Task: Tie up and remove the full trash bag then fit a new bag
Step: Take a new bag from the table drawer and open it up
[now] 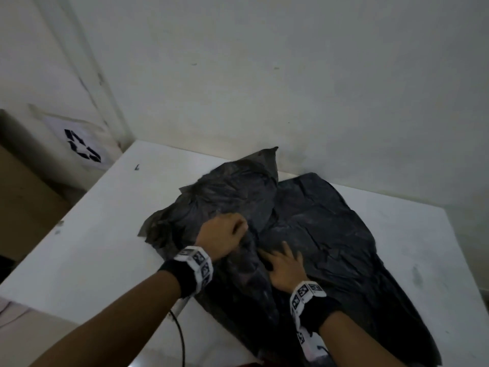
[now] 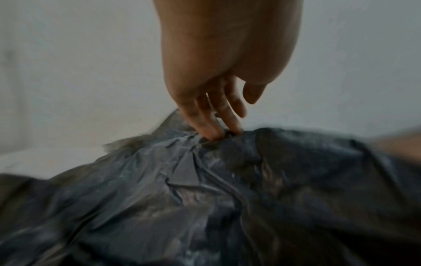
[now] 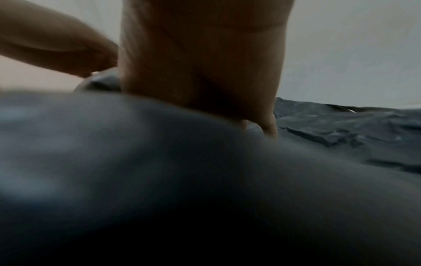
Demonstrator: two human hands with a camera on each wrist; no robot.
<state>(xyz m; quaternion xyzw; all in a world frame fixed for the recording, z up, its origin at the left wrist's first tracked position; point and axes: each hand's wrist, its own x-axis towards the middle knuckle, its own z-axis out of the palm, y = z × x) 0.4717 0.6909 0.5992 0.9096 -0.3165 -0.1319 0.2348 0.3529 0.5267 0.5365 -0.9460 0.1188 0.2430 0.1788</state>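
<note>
No readable words or numbers, black recycling arrows sign on a white bag (image 1: pixel 79 144) at left, black-and-white coded squares on both wristbands (image 1: pixel 197 263)

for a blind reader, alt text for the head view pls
Two hands work a crumpled black trash bag on a white table: the left hand bunches a fold, the right hand presses flat beside it.

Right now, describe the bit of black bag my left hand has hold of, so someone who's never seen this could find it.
Start at the white table in the corner of the room, where a black trash bag lies spread out. Its right part lies flat under the right hand; the left part is bunched up. The raised, crumpled fold gripped by the left hand is the one.
</note>
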